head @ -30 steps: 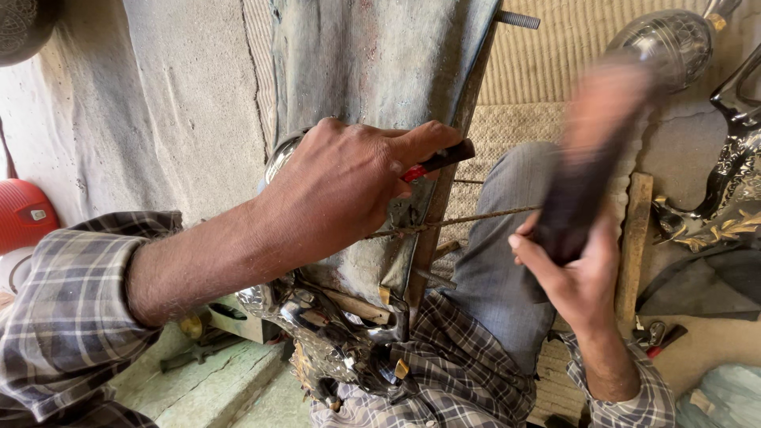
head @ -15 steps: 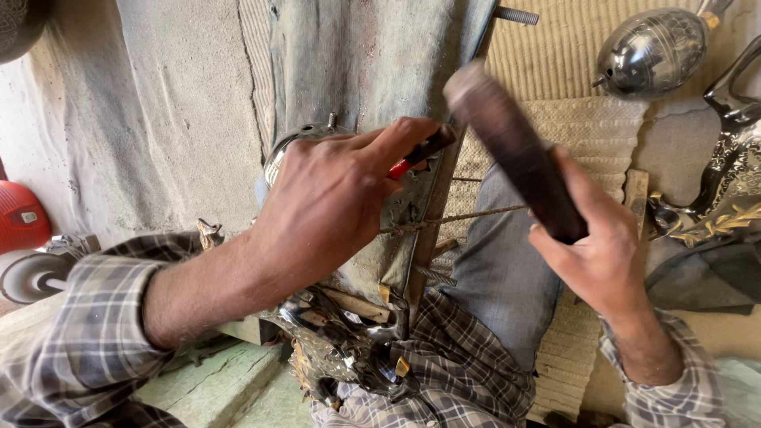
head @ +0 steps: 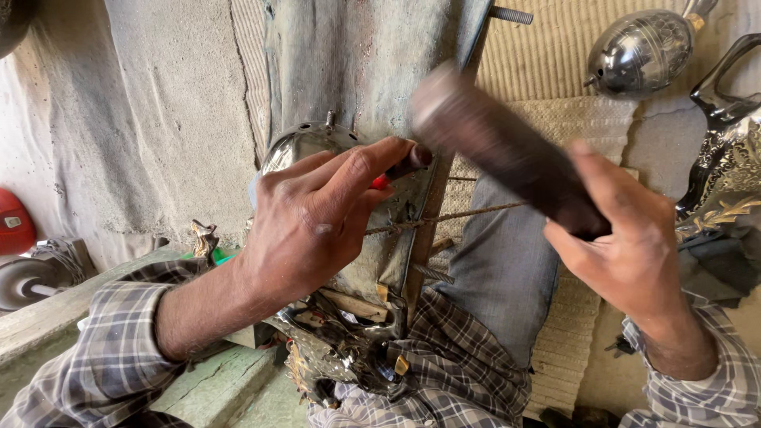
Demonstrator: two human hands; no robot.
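L hand (head: pixel 317 218) grips red-handled tool (head: pixel 400 166) on metal piece (head: pixel 305 147); R hand (head: pixel 626 246) clenched round dark mallet (head: pixel 499 147).

Glossy chased metal vessel (head: pixel 638 51), matt dark wooden mallet (head: pixel 507 150) (slightly blurred), rough grey cloth backdrop (head: pixel 182 103), checked cotton sleeves (head: pixel 103 357).

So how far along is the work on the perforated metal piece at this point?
Done: the domed metal piece already shows a row of holes near its rim. In hand: the left hand steadies a red-handled tool against it, and the right hand holds a dark cylindrical striker by the tool's end. How much remains can't be judged.
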